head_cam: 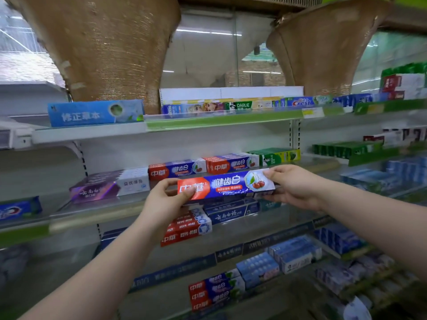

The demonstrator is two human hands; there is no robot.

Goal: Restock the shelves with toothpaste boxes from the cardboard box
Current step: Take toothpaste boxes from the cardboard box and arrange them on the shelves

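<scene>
I hold one red-and-blue toothpaste box (227, 184) with a cherry picture level in front of the middle shelf (99, 205). My left hand (167, 196) pinches its red left end. My right hand (294, 185) grips its right end, thumb on top. Just behind it on that shelf lie two matching red-and-blue boxes (178, 171), side by side. The cardboard box is out of view.
A purple-and-white box (109, 185) sits left on the middle shelf, green boxes (275, 156) at its right. The top shelf (221, 120) carries a blue box (96, 112) and a row of mixed brands. Lower shelves hold red stacks (187, 227) and blue boxes (293, 252).
</scene>
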